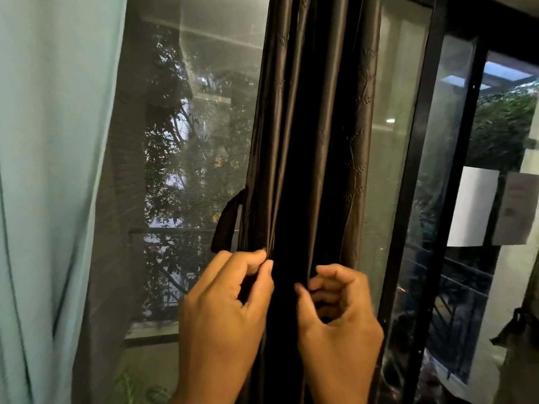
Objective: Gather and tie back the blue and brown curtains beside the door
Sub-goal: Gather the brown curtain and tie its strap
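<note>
Dim glass and mesh screen (186,158) fill the background, with dark trees and a balcony railing showing through them. At the left edge hangs the blue curtain (49,170), loose and falling in soft folds from top to bottom of the view. Right of the middle hangs the brown curtain (309,141), drawn into a narrow bunch of glossy pleats with a faint stitched flower pattern down its right fold. A brown tie strap (229,220) sticks out from the curtain's left edge and droops in a loop against the screen. Just right of the curtain stands the black door frame (414,199), and beyond it more glass with greenery and a pale sheet (472,205) stuck to the pane.

Both hands are raised to the lower part of the brown curtain. The left hand (224,310) pinches a pleat on the curtain's left side between thumb and curled fingers (259,259), just below the strap's hanging end. The right hand (338,316) has its fingers curled in against the folds on the right side, thumb tip on the dark cloth, gripping it. The two hands are near each other, with the darkest central fold between them.
</note>
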